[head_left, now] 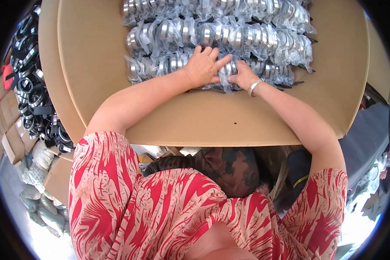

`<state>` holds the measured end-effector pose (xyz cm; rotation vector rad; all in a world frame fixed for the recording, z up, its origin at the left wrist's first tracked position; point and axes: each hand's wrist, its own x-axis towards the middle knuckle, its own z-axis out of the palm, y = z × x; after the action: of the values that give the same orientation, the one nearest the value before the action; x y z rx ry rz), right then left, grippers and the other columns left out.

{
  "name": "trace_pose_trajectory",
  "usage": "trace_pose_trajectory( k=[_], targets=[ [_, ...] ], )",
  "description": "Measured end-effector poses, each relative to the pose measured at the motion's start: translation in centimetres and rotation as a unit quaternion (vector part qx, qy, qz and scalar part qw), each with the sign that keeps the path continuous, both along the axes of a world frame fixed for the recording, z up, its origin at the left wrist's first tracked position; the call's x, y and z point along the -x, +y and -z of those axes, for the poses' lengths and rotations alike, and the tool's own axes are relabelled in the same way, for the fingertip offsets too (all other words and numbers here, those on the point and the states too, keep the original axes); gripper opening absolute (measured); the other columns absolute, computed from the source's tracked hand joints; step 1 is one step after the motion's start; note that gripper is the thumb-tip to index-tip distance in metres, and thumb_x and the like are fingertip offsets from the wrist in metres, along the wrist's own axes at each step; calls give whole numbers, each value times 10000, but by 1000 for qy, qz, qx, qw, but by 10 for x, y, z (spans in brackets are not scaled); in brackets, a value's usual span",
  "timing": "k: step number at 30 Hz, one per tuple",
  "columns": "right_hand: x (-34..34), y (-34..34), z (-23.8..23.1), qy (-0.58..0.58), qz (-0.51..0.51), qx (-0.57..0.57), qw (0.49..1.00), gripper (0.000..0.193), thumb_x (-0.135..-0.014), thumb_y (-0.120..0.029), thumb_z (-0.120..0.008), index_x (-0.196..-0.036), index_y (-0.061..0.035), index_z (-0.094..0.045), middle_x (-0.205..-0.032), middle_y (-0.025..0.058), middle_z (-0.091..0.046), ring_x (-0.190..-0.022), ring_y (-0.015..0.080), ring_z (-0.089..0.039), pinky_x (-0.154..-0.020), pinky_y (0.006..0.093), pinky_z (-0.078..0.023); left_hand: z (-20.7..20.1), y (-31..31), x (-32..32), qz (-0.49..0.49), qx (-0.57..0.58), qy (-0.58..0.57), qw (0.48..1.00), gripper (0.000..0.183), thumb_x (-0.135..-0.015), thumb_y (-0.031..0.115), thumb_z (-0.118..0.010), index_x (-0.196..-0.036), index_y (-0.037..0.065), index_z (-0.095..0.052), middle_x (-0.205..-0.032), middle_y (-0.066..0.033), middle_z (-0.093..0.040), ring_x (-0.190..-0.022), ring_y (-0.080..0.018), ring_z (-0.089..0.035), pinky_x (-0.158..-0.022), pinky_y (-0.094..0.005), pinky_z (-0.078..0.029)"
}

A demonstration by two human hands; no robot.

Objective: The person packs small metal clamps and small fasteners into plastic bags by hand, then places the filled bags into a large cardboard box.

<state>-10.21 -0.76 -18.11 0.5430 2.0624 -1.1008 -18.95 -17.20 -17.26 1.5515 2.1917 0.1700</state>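
Note:
Several rows of shiny silver rings (pixel 255 35), each in clear plastic wrap, lie on a brown cardboard sheet (pixel 182 125). Dark thin ends poke out beneath them. My left hand (pixel 202 67) rests over the front row with its fingers spread. Its index finger and thumb reach toward a plastic-wrapped ring (pixel 224 77) in that row. On the other side of this ring, my right hand (pixel 245 76) has its thumb and fingers curled about it. A pale bangle sits on the right wrist. Parts of the front row are hidden under my hands.
At the left hangs or stands a tall heap of black loops with silver bands (pixel 32 95). Cardboard boxes (pixel 13 108) and filled bags (pixel 45 212) stand on the floor below it. A camouflage-patterned cloth (pixel 229 169) shows under the cardboard edge. A dark grey surface (pixel 366 138) is at the right.

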Motion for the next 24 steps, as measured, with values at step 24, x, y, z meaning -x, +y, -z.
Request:
trace_pose_trajectory(
  k=[24],
  targets=[
    [15,19,-56,-79,-201,-200,956,431,-522,-192,-792,-856,32,-638,-936,212,-621,-895,324,-607,-785,367,-487,-17,-11,-16,-6,-123,-73,990,692,-719,263,-664,-1319,179,-331,-1335,-149,-340,-1161,-339,-384,-935,-487,-306]
  ],
)
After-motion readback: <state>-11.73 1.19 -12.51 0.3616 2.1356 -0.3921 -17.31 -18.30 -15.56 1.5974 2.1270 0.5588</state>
